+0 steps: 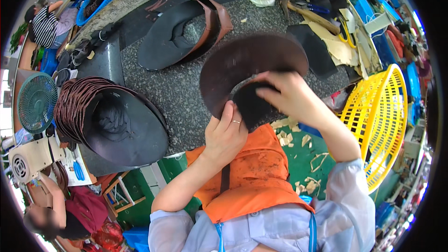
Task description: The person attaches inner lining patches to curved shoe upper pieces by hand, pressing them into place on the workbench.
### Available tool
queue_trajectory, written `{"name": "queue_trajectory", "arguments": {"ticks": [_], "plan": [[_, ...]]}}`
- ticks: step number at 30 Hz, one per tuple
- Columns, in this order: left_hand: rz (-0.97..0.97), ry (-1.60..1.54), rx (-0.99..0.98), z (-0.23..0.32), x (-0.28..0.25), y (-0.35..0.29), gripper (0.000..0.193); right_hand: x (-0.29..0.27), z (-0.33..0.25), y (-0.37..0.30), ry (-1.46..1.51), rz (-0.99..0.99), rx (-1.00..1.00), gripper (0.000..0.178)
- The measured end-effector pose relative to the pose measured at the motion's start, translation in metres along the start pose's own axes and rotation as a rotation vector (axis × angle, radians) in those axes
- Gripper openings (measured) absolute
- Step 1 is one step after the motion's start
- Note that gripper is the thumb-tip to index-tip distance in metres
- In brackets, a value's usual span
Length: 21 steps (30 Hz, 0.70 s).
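A wide, curved dark brown leather piece [247, 58], shaped like a hat brim, is held over the near edge of the worktop. Along its inner curve lies a black piece [252, 105]. My left hand [226, 133] pinches the lower left end where the two pieces meet; a ring is on one finger. My right hand [287, 93], slightly blurred, grips the seam at the right, its thumb on the black piece. Beyond them, a black oval piece [158, 44] with a reddish-brown band rests on the worktop. To the left stands a nested stack of such pieces [135, 130].
The speckled stone worktop [182, 100] holds a hammer [312, 17], yellow-handled scissors [346, 32] and a black flat piece [312, 49] on the right. A yellow basket [396, 107] stands beside it. Scraps lie on the green floor [298, 156]. A green fan [37, 100] and other people are at left.
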<state>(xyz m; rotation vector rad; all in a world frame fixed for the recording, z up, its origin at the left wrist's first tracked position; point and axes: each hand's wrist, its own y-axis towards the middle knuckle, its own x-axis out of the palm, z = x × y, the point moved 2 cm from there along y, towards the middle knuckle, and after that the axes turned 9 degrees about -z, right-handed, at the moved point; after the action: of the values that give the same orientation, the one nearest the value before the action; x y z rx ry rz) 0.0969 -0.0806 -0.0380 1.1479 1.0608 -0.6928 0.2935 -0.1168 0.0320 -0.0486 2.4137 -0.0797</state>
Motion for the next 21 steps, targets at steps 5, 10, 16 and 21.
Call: {"name": "queue_trajectory", "arguments": {"ticks": [5, 10, 16, 21], "plan": [[-0.004, -0.128, -0.004, 0.001, -0.003, -0.008, 0.005, 0.013, 0.022, 0.010, -0.047, 0.097, 0.133, 0.030], [-0.004, -0.173, 0.001, -0.002, 0.000, -0.013, 0.007, 0.021, 0.032, 0.012, -0.212, 0.044, 0.134, 0.028], [-0.027, -0.085, -0.104, 0.006, 0.005, -0.006, 0.013, 0.024, 0.030, 0.010, -0.314, 0.037, 0.097, 0.025], [0.024, 0.090, -0.112, 0.012, 0.017, 0.009, 0.026, 0.009, 0.027, 0.004, -0.426, -0.119, 0.127, 0.030]]}}
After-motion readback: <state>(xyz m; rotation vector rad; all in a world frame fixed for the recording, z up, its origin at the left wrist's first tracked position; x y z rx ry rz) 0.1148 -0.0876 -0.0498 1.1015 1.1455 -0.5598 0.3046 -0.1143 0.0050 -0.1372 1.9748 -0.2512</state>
